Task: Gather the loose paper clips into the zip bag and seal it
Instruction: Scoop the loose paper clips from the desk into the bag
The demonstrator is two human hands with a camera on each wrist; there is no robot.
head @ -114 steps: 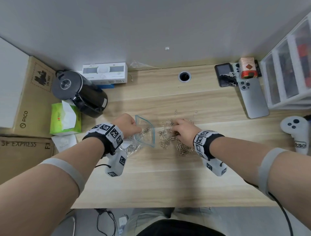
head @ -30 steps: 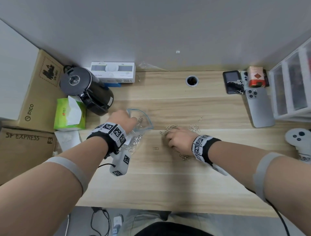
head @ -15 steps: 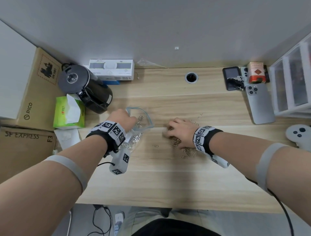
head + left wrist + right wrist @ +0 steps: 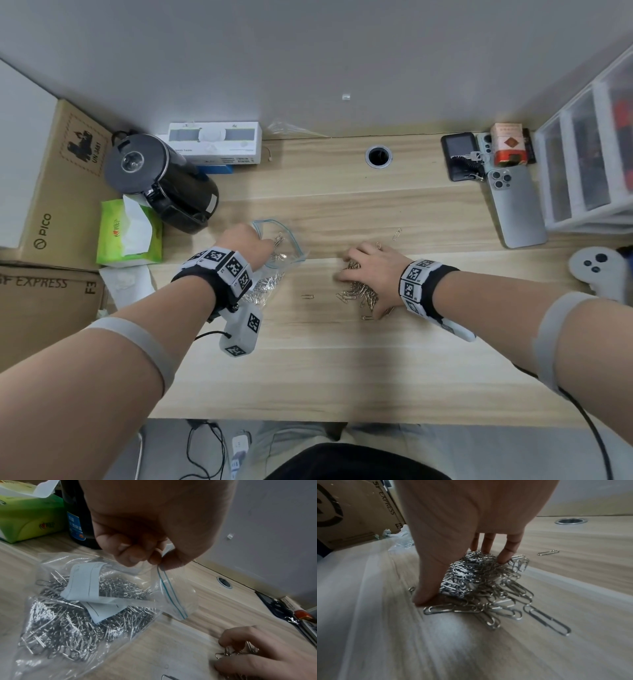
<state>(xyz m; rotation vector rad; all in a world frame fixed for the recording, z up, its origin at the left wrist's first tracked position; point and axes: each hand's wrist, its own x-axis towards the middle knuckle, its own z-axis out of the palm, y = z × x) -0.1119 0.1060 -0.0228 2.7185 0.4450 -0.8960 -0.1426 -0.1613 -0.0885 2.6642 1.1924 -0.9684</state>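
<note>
Left hand [image 4: 150, 524]: pinches the rim of the zip bag [image 4: 96, 601] between thumb and curled fingers, holds the mouth lifted and open.
Zip bag: clear plastic with blue zip line, lies on the wooden desk [image 4: 342, 359] left of centre; already holds many paper clips and a white paper slip [image 4: 89, 586].
Right hand [image 4: 375, 270]: palm down over the loose paper clips [image 4: 481, 582]; fingers [image 4: 508, 550] and thumb curled around the pile, clamped on a bunch.
Loose paper clips: heap under the right hand, right of the bag; a few single ones lie apart on the desk.
Behind the bag: black kettle [image 4: 161, 178], green tissue pack [image 4: 128, 236].
</note>
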